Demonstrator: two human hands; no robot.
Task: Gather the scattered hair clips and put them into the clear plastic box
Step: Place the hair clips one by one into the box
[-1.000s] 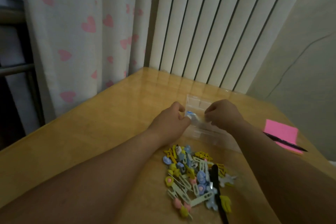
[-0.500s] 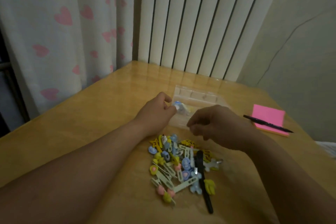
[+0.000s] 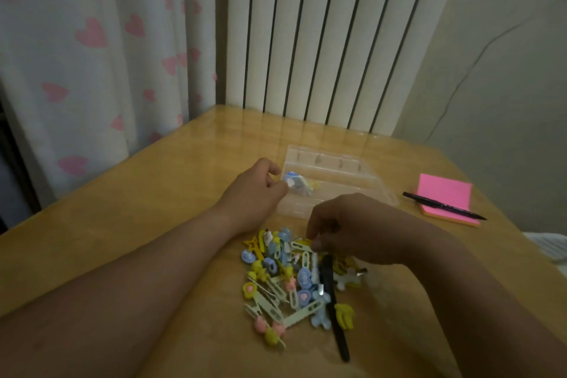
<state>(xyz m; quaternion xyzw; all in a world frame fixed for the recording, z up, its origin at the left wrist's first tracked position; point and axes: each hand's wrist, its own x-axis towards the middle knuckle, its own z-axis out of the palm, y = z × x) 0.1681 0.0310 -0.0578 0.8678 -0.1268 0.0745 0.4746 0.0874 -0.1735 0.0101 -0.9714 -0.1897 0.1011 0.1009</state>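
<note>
A pile of several small hair clips [image 3: 285,279] in yellow, blue, white and pink lies on the wooden table in front of me. Just behind it stands the clear plastic box [image 3: 337,175], open on top, with a few blue, white and yellow clips [image 3: 299,184] in its left end. My left hand [image 3: 254,193] is curled at the box's near left corner, thumb and fingers pinched on its edge. My right hand [image 3: 362,230] hovers over the far edge of the pile, fingertips pinched down on a clip there. A long black clip [image 3: 333,301] lies across the pile's right side.
A pink sticky-note pad [image 3: 445,198] with a black pen [image 3: 445,205] across it lies to the right of the box. A white radiator [image 3: 322,40] and a heart-print curtain [image 3: 92,55] stand behind the table; a wall closes the right side.
My right hand has come away from the box toward me and dropped onto the pile of clips. My left hand has stayed at the box's left corner.
</note>
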